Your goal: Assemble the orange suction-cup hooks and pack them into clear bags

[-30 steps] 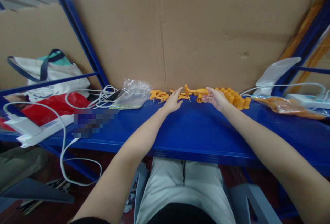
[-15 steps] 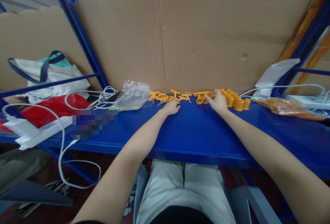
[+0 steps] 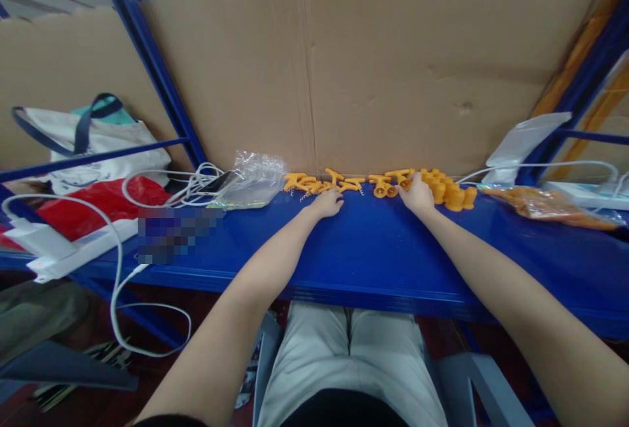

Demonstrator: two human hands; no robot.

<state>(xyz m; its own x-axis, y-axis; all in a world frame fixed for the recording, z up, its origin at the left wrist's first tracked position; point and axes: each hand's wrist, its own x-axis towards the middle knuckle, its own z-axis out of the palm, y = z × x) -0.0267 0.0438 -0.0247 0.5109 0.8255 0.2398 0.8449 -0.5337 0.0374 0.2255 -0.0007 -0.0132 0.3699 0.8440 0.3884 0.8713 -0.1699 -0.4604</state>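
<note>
My left hand (image 3: pixel 328 204) rests on the blue tabletop, fingers loosely apart and nothing seen in them. Just behind it lies a loose pile of yellow corkscrews (image 3: pixel 307 183), T-shaped handles with metal spirals. My right hand (image 3: pixel 419 196) is closed on a yellow T-shaped corkscrew part with a round hollow end (image 3: pixel 403 183); the fingertips are partly hidden. Similar yellow T-shaped parts (image 3: pixel 380 189) lie left of that hand, hollow ends facing me. Close on its right stand several yellow hollow cylinders (image 3: pixel 455 198) in rows.
A cardboard sheet (image 3: pixel 373 73) walls off the back of the blue table (image 3: pixel 363 257). Clear plastic bags (image 3: pixel 258 181) lie left, a bag of orange parts (image 3: pixel 555 204) right. White cables (image 3: pixel 196 185), a power strip (image 3: pixel 83 250) and a tote bag (image 3: pixel 98 145) fill the far left.
My right hand has shifted slightly right, and the T-shaped part at its fingers has turned and moved a little. My left hand stays in place.
</note>
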